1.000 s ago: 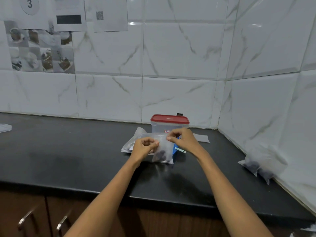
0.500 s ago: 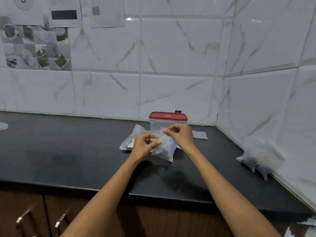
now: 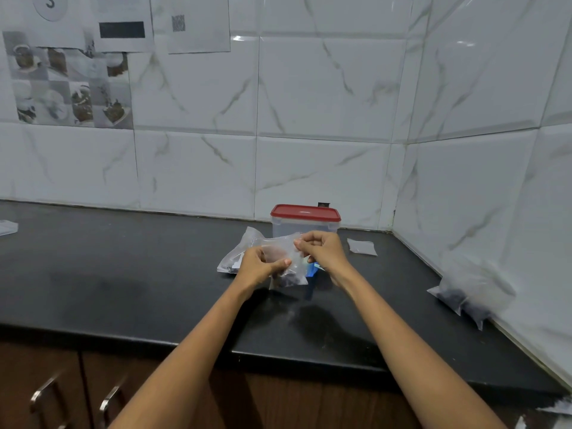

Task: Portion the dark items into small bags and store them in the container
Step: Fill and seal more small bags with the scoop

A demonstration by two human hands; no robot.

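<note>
A small clear bag [image 3: 291, 270] with dark items at its bottom hangs between my two hands above the black counter. My left hand [image 3: 258, 267] pinches the bag's left top edge. My right hand [image 3: 320, 250] pinches the right top corner. Behind them stands a clear container with a red lid [image 3: 305, 219], its lid on. A larger clear bag [image 3: 240, 252] lies flat to the left of the container, partly hidden by my left hand. A blue object [image 3: 312, 269] shows under my right wrist.
Against the right wall leans a big clear bag of dark items [image 3: 467, 295]. A small empty bag [image 3: 361, 246] lies right of the container. Another piece of plastic [image 3: 7, 227] lies at the far left. The counter's front edge [image 3: 278, 356] runs above the wooden cabinet doors.
My hands have shifted slightly along the bag's top edge, and the bag has turned a little. The camera view has tilted slightly.
</note>
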